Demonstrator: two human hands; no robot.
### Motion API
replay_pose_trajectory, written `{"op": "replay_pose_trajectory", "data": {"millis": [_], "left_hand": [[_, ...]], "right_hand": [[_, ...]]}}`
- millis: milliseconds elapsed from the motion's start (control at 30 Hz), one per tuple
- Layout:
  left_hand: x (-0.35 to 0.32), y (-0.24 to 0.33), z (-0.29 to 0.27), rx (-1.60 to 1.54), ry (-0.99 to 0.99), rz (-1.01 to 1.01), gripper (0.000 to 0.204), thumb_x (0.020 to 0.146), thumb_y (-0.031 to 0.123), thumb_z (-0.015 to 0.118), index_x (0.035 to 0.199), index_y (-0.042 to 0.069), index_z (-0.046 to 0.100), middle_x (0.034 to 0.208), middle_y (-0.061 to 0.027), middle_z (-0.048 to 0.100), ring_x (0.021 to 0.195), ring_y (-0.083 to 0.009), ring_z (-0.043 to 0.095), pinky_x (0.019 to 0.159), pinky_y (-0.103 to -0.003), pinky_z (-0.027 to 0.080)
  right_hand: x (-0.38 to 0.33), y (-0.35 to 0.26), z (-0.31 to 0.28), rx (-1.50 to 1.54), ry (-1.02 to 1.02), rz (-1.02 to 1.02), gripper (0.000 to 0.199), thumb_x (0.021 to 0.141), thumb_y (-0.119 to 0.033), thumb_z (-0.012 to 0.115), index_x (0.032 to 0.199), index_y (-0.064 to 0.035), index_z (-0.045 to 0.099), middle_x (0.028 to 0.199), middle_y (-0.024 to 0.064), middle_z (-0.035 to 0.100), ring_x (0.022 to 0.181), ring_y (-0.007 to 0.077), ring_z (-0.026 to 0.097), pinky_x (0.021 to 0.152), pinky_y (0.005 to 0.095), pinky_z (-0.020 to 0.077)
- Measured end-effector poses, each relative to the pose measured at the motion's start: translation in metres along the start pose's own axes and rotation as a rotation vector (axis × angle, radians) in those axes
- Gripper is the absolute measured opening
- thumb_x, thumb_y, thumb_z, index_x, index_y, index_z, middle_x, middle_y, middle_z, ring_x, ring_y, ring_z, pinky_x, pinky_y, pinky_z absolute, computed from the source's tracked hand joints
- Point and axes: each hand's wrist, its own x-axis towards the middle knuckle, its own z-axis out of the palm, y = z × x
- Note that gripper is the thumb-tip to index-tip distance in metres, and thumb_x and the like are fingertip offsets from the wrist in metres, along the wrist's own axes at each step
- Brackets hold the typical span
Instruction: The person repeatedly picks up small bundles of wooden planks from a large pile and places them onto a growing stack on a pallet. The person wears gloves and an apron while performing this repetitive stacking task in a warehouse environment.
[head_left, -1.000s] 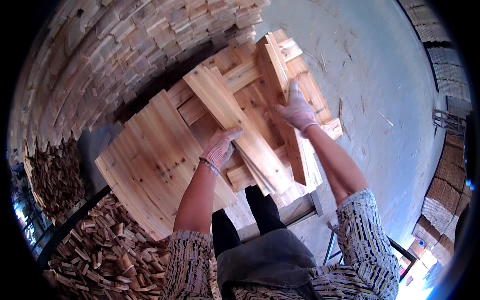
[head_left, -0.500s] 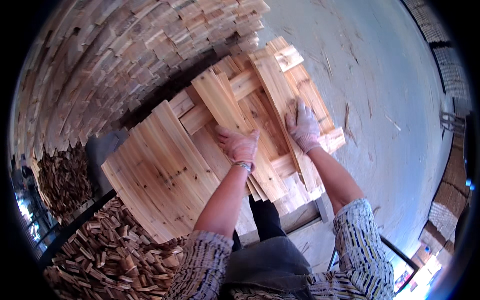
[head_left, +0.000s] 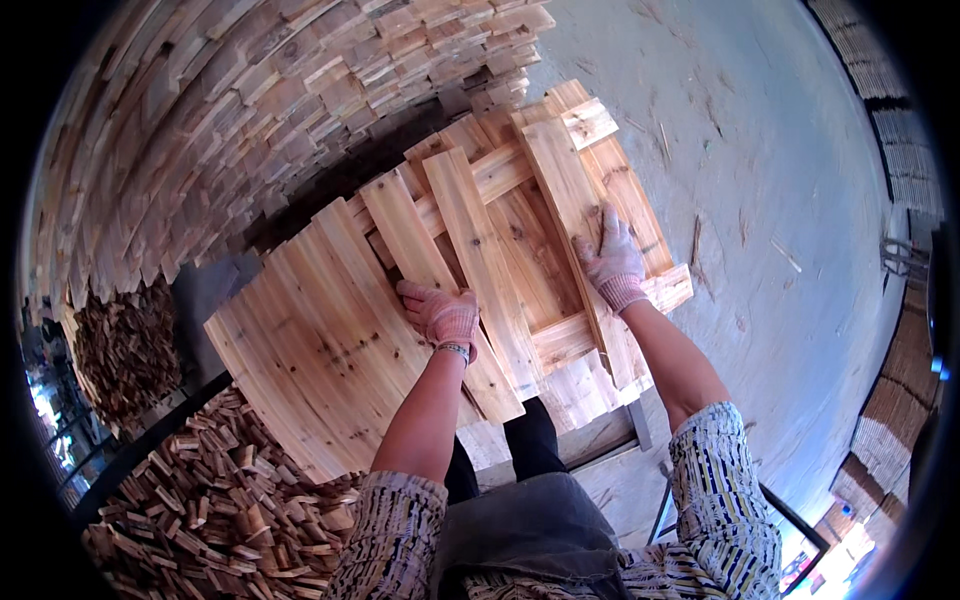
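My left hand (head_left: 440, 316), in a pale glove, spans a wooden plank (head_left: 402, 225), its fingers bent over the left edge and the thumb side at the right edge. This plank lies just right of a row of planks (head_left: 320, 340) set side by side. Another loose plank (head_left: 480, 255) rests slantwise between my hands. My right hand (head_left: 612, 258), also gloved, lies with stretched fingers on a plank (head_left: 560, 165) at the right. Beneath the loose planks, a crossbar (head_left: 562, 343) and further boards show in part.
A tall stack of wood pieces (head_left: 240, 130) rises at the far left. Short wood offcuts (head_left: 220, 500) lie heaped at the lower left, with another heap (head_left: 125, 350) beyond. Grey floor (head_left: 760, 240) with splinters extends to the right, where bundled stacks (head_left: 895, 400) line the edge.
My left hand has moved left with a plank, bringing it closer to the row. Another loose plank now lies apart from it. My right hand has stayed almost in place.
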Motion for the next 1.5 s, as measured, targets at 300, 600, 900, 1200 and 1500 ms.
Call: {"op": "replay_pose_trajectory", "data": {"millis": [300,600,900,1200,1500], "left_hand": [[0.038,-0.133,-0.059,-0.316,-0.067,0.186,0.119,0.076,0.044,0.08,0.154,-0.005,0.005,0.154,-0.0334,0.024,0.143,-0.0422,0.032,0.117,-0.043,0.032],[0.078,-0.179,-0.02,0.128,-0.226,0.27,0.141,0.074,0.073,0.07,0.15,-0.009,-0.015,0.156,-0.0401,-0.013,0.147,-0.0544,-0.01,0.12,-0.06,0.001],[0.074,-0.179,-0.022,0.159,-0.267,0.262,0.141,0.073,0.07,0.073,0.15,-0.01,-0.015,0.156,-0.0398,-0.012,0.147,-0.0551,-0.004,0.12,-0.06,0.008],[0.08,-0.197,0.009,0.162,0.114,0.311,0.11,0.085,0.048,0.068,0.155,-0.003,0.0,0.158,-0.0351,0.006,0.146,-0.0545,0.014,0.118,-0.061,0.018],[0.06,-0.162,-0.033,0.095,-0.011,0.19,0.1,0.085,0.04,0.069,0.155,-0.003,0.011,0.158,-0.0301,0.021,0.146,-0.043,0.024,0.119,-0.054,0.023]], "right_hand": [[-0.014,-0.027,0.004,-0.043,0.059,0.111,0.091,0.076,-0.043,0.078,0.145,-0.007,0.03,0.131,0.0222,0.054,0.119,0.0394,0.057,0.097,0.0474,0.0502],[-0.065,-0.127,0.063,-0.063,-0.087,-0.06,0.099,0.072,-0.04,0.083,0.147,-0.0074,0.027,0.128,0.0232,0.053,0.115,0.0406,0.057,0.098,0.049,0.0498],[-0.008,-0.078,0.031,-0.144,0.006,0.017,0.095,0.076,-0.047,0.08,0.146,-0.0087,0.029,0.127,0.0242,0.056,0.114,0.0416,0.058,0.097,0.0468,0.0492],[0.017,-0.054,-0.013,0.09,-0.072,0.016,0.085,0.079,-0.049,0.077,0.143,-0.0132,0.034,0.131,0.0251,0.052,0.123,0.0428,0.053,0.101,0.05,0.0454],[0.006,-0.064,-0.009,-0.042,-0.165,0.07,0.09,0.086,-0.062,0.062,0.156,-0.016,0.028,0.159,0.0273,0.024,0.148,0.0451,0.023,0.119,0.0537,0.0219]]}}
